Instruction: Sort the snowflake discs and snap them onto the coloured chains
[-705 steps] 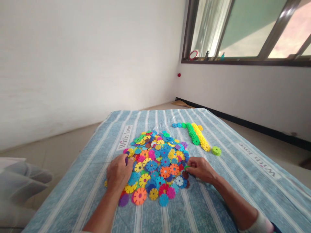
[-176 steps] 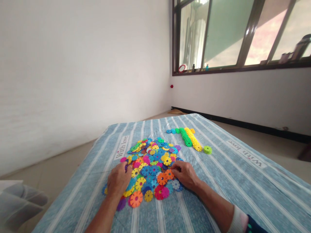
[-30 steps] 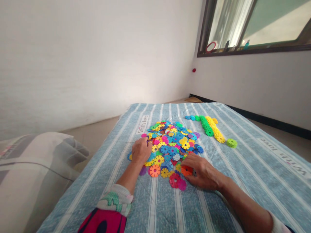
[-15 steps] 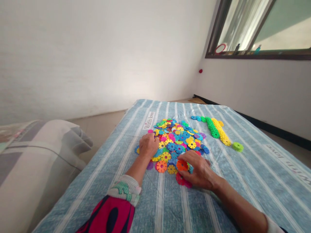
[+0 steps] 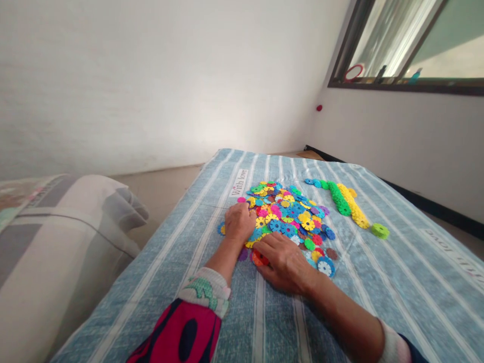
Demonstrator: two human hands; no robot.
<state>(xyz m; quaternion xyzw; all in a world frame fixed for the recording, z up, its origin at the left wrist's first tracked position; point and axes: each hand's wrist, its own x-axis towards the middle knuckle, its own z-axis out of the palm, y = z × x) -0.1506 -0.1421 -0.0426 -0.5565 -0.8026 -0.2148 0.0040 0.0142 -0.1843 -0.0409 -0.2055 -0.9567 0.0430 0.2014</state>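
Note:
A heap of notched plastic flower discs (image 5: pixel 289 214) in many colours lies on the striped cloth. At the heap's left side, my left hand (image 5: pixel 239 222) is curled closed; its fingers face away, and what they hold, if anything, is hidden. My right hand (image 5: pixel 285 259) hovers over the near edge of the heap, its thumb and fingers closed on an orange-red flower disc (image 5: pixel 259 258). Just right of that hand rests a blue disc with a white one on it (image 5: pixel 325 266). A dark pink disc (image 5: pixel 241 200) lies beyond my left hand.
Joined discs form a green row (image 5: pixel 339 199) and a yellow row (image 5: pixel 353 205) to the right of the heap. A light green stack (image 5: pixel 380 231) stands near them. The striped cloth (image 5: pixel 159 282) covers the surface. Grey-white bedding (image 5: pixel 71 252) is at the left.
My right hand has moved left with the orange-red disc, closer to my left hand, uncovering discs on the heap's right side. My left hand stays curled at the heap's left. The view has shifted slightly.

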